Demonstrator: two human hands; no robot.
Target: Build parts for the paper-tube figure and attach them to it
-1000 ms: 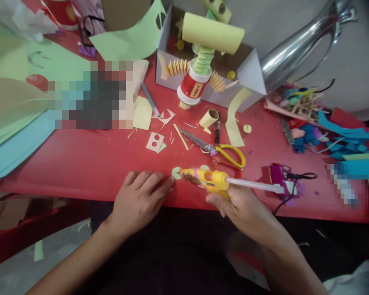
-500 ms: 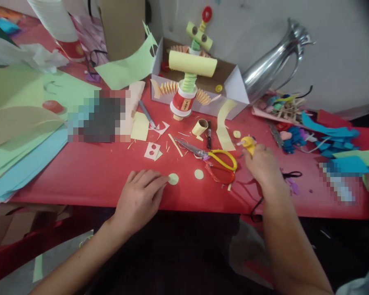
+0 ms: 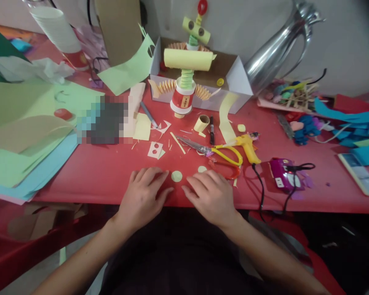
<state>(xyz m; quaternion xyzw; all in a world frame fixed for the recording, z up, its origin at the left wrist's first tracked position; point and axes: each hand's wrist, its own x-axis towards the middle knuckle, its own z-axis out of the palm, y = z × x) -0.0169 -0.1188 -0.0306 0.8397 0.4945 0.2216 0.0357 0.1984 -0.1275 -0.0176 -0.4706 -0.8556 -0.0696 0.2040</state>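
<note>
- Flat plastic-covered table top (image 3: 95, 172): red, plain.
- Small round paper disc (image 3: 176, 176) between the hands: pale yellow-green.
- Second small paper disc (image 3: 202, 169): same pale green.
- Metal-bladed scissors (image 3: 221, 153): yellow handles, grey blades.
- Plastic glue gun (image 3: 249, 145): yellow, black cord.
- Small boxy plastic device (image 3: 283, 174): purple, white patch.
- Stacked paper sheets (image 3: 24, 139): light green, tan, sky blue.
- Rolled paper tube (image 3: 187, 59) of the model: pale yellow, above a red-and-white cup.

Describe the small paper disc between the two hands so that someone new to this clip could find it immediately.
Start at the red table and go to its near edge, where the left hand and right hand lie flat. The disc lies in the gap between their fingertips. A second disc sits by the right hand toward the scissors; the one meant is larger, fully visible and nearer the left hand.
</note>
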